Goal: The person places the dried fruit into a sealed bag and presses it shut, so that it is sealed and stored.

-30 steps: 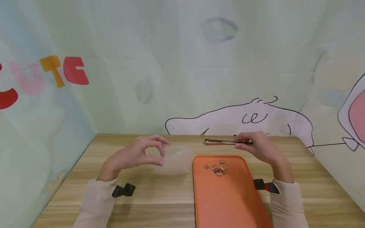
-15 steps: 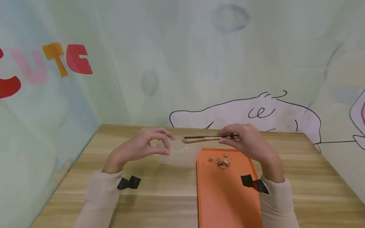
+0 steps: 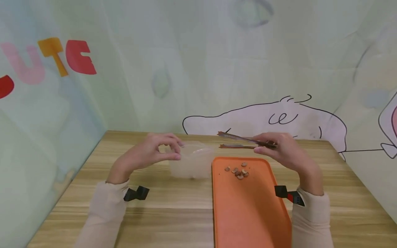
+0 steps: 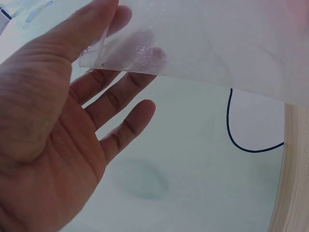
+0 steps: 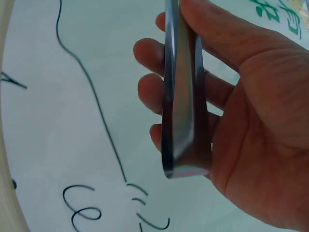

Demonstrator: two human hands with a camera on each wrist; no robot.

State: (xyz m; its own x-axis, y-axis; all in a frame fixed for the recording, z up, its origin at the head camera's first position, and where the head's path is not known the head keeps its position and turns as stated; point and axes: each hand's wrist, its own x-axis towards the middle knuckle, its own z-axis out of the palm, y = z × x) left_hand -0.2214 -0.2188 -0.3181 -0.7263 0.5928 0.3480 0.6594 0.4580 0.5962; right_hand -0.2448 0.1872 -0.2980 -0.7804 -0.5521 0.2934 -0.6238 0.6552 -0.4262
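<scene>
In the head view my left hand point(image 3: 157, 151) pinches the edge of a translucent plastic bag point(image 3: 193, 163), which hangs just left of the tray. Up close in the left wrist view, the thumb and a fingertip grip the bag's edge point(image 4: 207, 53) while the other fingers lie beneath it. My right hand point(image 3: 283, 151) holds metal tongs point(image 3: 238, 137) above the tray's far end. Their arms are spread, with nothing between the tips. The right wrist view shows the bent end of the tongs point(image 5: 186, 130) in the hand. Several small brown nut-like pieces point(image 3: 238, 174) lie on the tray.
An orange tray point(image 3: 248, 213) lies on the wooden table point(image 3: 173, 220), right of the middle. A printed cloth wall point(image 3: 201, 69) stands behind the table's far edge. A black strap device point(image 3: 136, 193) sits on each wrist.
The tongs moved left to the bag's mouth with tips close together, then back right, where their arms are now spread. My left hand keeps hold of the bag. The camera view shifted slightly.
</scene>
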